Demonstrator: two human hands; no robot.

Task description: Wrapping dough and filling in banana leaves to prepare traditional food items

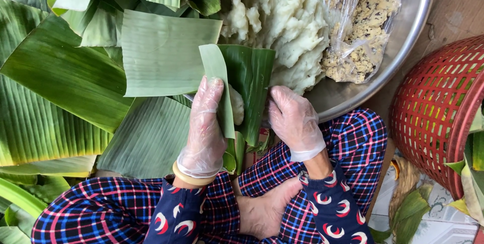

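- Cut banana leaves (pixel 65 72): I logged these stacked at the left, overlapping.
- Left hand (pixel 204 133), clear glove: fingers closed along the left edge of the folded leaf (pixel 242 87).
- Dough lump (pixel 237 105): sat inside that fold.
- Right hand (pixel 295 123), gloved: fingers curled against the fold's right edge.
- Steel bowl (pixel 403 37): held white dough (pixel 282 27) and a bagged crumbly filling (pixel 360 27).
- Red basket (pixel 433 107): far right.

My left hand (pixel 204 130), in a thin clear glove, reaches forward with fingers extended and pressed flat. My right hand (pixel 295 123), gloved alike, curls beside it, both wrists emerging from patterned sleeves.
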